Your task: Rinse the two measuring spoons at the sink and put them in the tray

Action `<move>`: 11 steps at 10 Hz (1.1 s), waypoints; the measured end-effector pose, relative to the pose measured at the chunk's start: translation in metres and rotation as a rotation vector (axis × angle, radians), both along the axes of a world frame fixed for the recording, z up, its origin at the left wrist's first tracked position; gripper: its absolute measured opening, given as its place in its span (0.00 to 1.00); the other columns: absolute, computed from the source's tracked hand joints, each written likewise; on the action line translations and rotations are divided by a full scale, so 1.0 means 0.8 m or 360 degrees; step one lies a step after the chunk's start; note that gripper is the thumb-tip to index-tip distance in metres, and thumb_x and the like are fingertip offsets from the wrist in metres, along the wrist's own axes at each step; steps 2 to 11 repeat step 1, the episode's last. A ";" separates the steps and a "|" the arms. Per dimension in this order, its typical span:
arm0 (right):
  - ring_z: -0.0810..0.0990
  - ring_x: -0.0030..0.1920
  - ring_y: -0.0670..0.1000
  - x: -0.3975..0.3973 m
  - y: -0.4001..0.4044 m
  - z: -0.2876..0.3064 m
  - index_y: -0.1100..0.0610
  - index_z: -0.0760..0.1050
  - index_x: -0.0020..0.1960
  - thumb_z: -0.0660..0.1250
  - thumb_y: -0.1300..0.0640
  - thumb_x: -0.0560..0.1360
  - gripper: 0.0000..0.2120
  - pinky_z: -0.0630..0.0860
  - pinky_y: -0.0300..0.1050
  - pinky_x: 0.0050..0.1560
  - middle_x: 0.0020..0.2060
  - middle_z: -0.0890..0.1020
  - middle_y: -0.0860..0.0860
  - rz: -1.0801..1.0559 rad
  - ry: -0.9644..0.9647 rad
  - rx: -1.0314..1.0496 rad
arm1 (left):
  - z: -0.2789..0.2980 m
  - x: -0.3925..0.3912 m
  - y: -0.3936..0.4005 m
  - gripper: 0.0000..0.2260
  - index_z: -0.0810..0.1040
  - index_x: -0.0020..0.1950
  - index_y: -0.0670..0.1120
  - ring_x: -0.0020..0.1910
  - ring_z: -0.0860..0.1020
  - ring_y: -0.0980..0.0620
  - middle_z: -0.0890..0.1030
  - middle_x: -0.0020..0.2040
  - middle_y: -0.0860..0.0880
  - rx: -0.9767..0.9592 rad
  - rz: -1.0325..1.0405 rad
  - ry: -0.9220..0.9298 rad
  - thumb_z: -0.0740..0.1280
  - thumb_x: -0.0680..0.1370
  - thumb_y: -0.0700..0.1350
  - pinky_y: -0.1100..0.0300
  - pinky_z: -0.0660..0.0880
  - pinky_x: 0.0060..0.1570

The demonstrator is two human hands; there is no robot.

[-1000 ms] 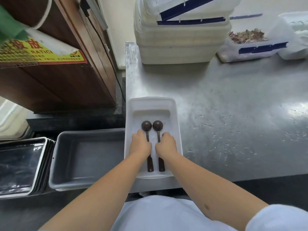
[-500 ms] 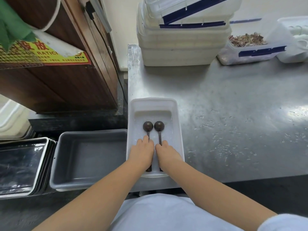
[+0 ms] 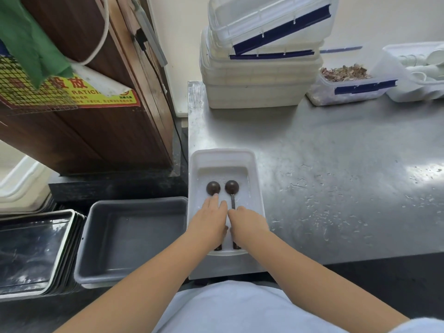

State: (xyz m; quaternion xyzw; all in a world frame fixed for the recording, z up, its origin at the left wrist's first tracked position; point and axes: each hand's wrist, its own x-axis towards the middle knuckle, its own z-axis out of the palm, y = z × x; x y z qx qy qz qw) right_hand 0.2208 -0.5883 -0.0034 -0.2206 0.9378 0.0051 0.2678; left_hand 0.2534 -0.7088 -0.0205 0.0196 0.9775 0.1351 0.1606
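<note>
Likely light, rigid and wet-slick, the two measuring spoons in the tray are best pinched mid-handle; left hand and right hand are laid flat over the handles, a closed grip cannot be told.

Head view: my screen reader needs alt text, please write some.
Two dark measuring spoons lie side by side in a white tray on a wet steel counter, with the left hand and right hand resting on their handles.

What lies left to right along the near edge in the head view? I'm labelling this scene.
Stack of dark metal trays → grey tub → white tray holding the two measuring spoons, both hands over their handles → wet steel counter.
</note>
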 end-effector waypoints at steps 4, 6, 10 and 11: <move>0.77 0.46 0.55 -0.002 0.013 0.035 0.54 0.71 0.55 0.63 0.50 0.77 0.10 0.70 0.48 0.36 0.48 0.76 0.51 -0.0005 0.0305 -0.0213 | 0.036 0.014 -0.019 0.33 0.57 0.76 0.45 0.77 0.56 0.42 0.59 0.78 0.41 -0.0068 0.0015 0.0425 0.66 0.76 0.56 0.48 0.64 0.70; 0.77 0.46 0.55 -0.002 0.013 0.035 0.54 0.71 0.55 0.63 0.50 0.77 0.10 0.70 0.48 0.36 0.48 0.76 0.51 -0.0005 0.0305 -0.0213 | 0.036 0.014 -0.019 0.33 0.57 0.76 0.45 0.77 0.56 0.42 0.59 0.78 0.41 -0.0068 0.0015 0.0425 0.66 0.76 0.56 0.48 0.64 0.70; 0.77 0.46 0.55 -0.002 0.013 0.035 0.54 0.71 0.55 0.63 0.50 0.77 0.10 0.70 0.48 0.36 0.48 0.76 0.51 -0.0005 0.0305 -0.0213 | 0.036 0.014 -0.019 0.33 0.57 0.76 0.45 0.77 0.56 0.42 0.59 0.78 0.41 -0.0068 0.0015 0.0425 0.66 0.76 0.56 0.48 0.64 0.70; 0.77 0.46 0.55 -0.002 0.013 0.035 0.54 0.71 0.55 0.63 0.50 0.77 0.10 0.70 0.48 0.36 0.48 0.76 0.51 -0.0005 0.0305 -0.0213 | 0.036 0.014 -0.019 0.33 0.57 0.76 0.45 0.77 0.56 0.42 0.59 0.78 0.41 -0.0068 0.0015 0.0425 0.66 0.76 0.56 0.48 0.64 0.70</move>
